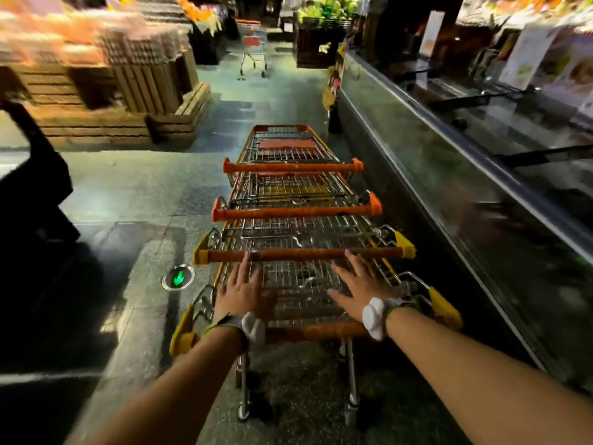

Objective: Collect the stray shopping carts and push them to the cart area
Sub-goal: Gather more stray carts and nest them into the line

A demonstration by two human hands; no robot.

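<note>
Fingers (245, 268) straight, above nested carts (298, 213), past nearest handle (317, 330).

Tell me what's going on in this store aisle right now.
A person stands behind a nested row of four wire shopping carts with orange handles, beside a long glass-topped chest freezer. Both hands are open with fingers spread: the left hand and right hand hover over the rearmost cart's basket, past its handle, gripping nothing. Farther up the aisle, one stray wire cart with a red seat flap stands alone, not yet collected.
</note>
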